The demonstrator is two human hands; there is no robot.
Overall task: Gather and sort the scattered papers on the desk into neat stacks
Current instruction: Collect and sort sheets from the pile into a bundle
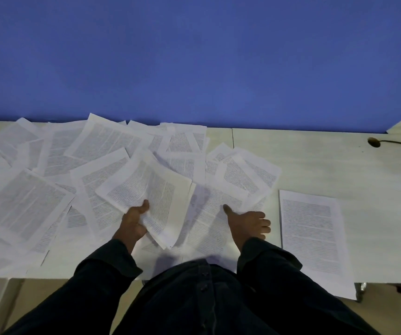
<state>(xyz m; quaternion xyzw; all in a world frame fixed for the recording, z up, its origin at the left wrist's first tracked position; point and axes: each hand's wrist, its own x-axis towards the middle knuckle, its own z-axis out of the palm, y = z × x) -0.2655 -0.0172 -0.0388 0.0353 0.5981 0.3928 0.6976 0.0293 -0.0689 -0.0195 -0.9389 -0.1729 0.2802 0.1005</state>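
White papers point(49, 184), two hands, one stack point(314, 238)

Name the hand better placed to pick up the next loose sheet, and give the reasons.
Right. The right hand lies open and flat on a loose sheet at the desk's front. The left hand already grips a gathered bundle, so it is occupied.

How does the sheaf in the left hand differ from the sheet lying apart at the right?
The sheaf is gripped, lifted and curled by the left hand; the lone sheet lies flat on the desk. The sheaf overlaps other papers; the sheet lies apart. Both carry dense printed text.
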